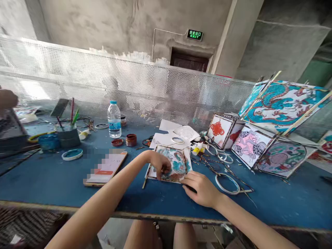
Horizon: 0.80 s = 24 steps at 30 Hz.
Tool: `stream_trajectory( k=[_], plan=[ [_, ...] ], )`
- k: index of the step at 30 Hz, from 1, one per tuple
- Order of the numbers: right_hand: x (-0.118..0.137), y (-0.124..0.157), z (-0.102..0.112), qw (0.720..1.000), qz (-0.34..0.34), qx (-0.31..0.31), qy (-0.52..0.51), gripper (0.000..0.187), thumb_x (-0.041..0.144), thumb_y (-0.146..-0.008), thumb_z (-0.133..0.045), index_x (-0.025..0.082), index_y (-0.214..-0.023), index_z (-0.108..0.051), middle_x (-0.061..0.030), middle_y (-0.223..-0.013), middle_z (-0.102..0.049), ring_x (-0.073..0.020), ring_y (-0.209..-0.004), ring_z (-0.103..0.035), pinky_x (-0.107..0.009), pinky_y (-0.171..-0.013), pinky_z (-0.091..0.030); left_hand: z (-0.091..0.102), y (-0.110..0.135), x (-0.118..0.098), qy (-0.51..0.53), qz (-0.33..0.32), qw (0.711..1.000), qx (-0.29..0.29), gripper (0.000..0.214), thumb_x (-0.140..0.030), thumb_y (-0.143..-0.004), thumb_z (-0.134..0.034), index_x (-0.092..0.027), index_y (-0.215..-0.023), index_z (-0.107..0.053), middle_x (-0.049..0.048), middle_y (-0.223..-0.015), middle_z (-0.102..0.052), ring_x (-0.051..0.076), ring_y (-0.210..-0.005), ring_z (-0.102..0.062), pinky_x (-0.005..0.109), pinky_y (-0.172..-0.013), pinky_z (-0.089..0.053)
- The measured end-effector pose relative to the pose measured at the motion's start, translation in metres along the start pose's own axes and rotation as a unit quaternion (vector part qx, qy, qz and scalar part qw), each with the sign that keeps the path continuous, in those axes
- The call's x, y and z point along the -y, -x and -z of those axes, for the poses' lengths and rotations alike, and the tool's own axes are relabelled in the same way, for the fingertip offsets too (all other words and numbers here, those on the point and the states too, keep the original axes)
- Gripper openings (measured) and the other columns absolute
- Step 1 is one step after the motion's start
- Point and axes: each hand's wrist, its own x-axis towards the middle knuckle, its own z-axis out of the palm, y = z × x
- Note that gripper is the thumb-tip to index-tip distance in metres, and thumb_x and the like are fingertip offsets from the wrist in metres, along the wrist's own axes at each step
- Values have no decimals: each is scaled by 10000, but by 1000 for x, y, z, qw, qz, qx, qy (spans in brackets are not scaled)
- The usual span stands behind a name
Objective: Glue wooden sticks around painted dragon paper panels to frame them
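Note:
A painted paper panel (177,159) in blue, red and white lies on the blue table, with thin dark sticks along its edges. My left hand (159,164) is over its left half, fingers curled down in a pinch; whatever is at the fingertips is hidden. At the panel's lower right corner, my right hand (199,188) has its fingers on the edge and its thumb tucked beneath. A dark shape shows between that thumb and the fingers, too unclear to name. One pale stick (144,180) pokes out past the lower left corner.
Left of the panel are a phone (107,167), a water bottle (114,119), an open paint jar (131,140) and a brush cup (68,136). Tape rings (227,183), a yellow glue bottle (197,148) and painted lanterns (252,145) stand right. Another person's hand (7,98) shows far left.

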Motion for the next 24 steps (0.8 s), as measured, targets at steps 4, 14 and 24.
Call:
stream_trajectory(
  k=[4,14,24],
  plan=[
    [3,4,-2,1000,-9,-13,8,186,180,-871,-464,173,-965,-624,-63,-884,-626,-182,-859,-556,-321,-776,-464,1,-2,2,6,0,1000,5,329,-322,-534,-734,-175,-645,-461,-40,-612,-438,104,-575,-376,229,-514,-302],
    [4,6,-7,998,5,-33,45,184,166,-880,-449,161,-925,-628,-71,-824,-617,-189,-823,-552,-330,-727,-472,0,-5,10,67,12,998,7,358,-303,-500,-758,-174,-658,-464,-50,-617,-441,102,-580,-376,240,-534,-312],
    [4,5,-7,1000,-1,-29,12,202,148,-876,-441,180,-930,-633,-66,-830,-626,-188,-825,-551,-331,-742,-470,2,-8,7,41,30,999,10,354,-256,-450,-783,-171,-623,-486,-51,-596,-460,108,-577,-389,244,-543,-314]
  ],
)
